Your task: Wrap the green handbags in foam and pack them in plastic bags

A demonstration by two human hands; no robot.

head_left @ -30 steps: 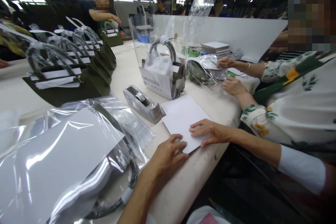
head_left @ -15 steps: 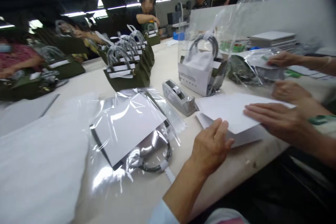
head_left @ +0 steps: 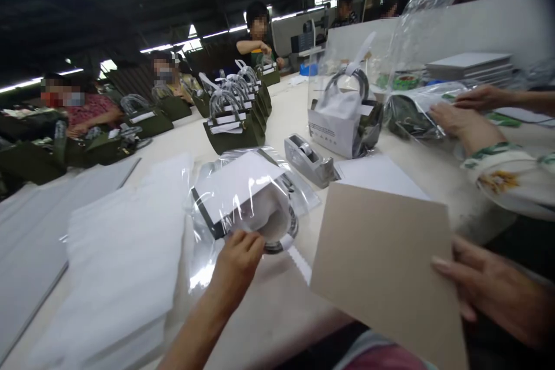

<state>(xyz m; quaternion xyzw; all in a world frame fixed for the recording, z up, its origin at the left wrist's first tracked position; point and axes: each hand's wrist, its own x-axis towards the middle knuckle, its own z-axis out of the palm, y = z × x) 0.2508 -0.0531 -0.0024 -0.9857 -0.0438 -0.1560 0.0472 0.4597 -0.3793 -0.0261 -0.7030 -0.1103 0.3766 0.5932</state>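
Note:
My left hand has its fingers closed on the clear plastic bag, near its lower edge. Inside that bag lie a dark green handbag with round handles and a white sheet. At the right, my right hand grips the side edge of a grey-brown cardboard sheet, tilted above the table's front edge. White paper lies behind the cardboard, next to a grey tape dispenser.
Wrapped handbag stands beyond the dispenser; green handbags line up behind. White sheets cover the left. A co-worker's hands touch a plastic-covered bag at right. Other people sit farther back.
My left hand has moved left from the white paper onto the plastic bag and closed on it. My right hand has come down and now holds the cardboard up. The view has shifted left.

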